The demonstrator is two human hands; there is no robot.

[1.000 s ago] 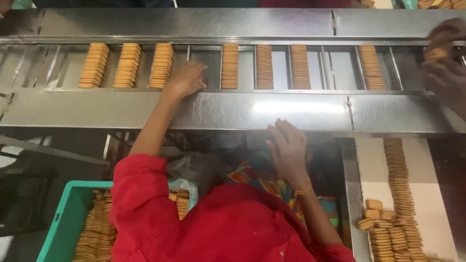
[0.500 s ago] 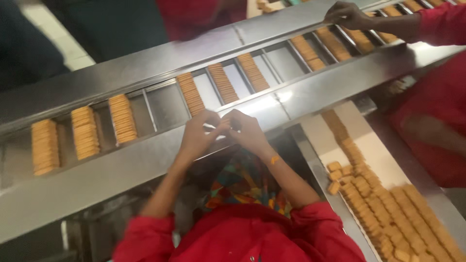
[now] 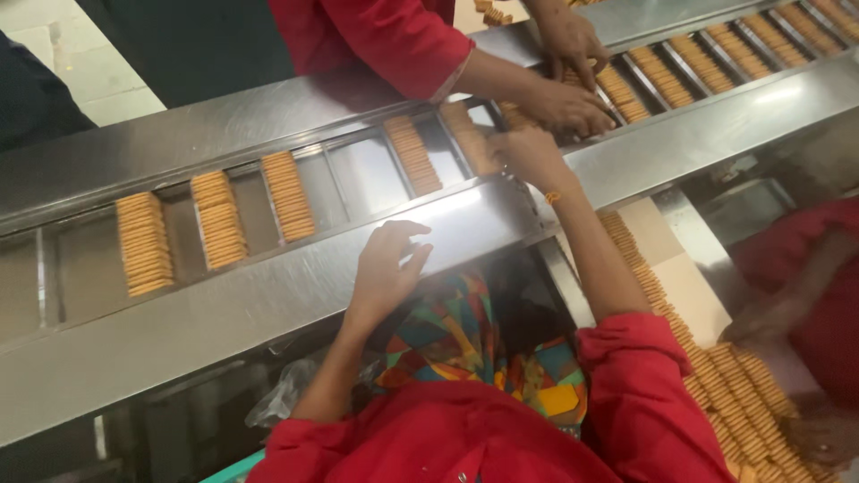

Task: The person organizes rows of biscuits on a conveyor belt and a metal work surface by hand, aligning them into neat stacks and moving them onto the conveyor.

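Right hand [image 3: 530,154] grip: I see fingers curled onto a tan biscuit stack [image 3: 472,137], thin rounds on edge in the steel conveyor channel [image 3: 358,174] | left hand [image 3: 386,266] fingers loosely spread, resting on the steel rail [image 3: 224,309], holding nothing | co-worker's hands [image 3: 564,98] just beside

Long steel conveyor [image 3: 268,295] runs slantwise; divided lanes carry stacked biscuit rows [image 3: 143,243]; lower tray [image 3: 680,286] at right bears loose biscuit lines [image 3: 743,394]
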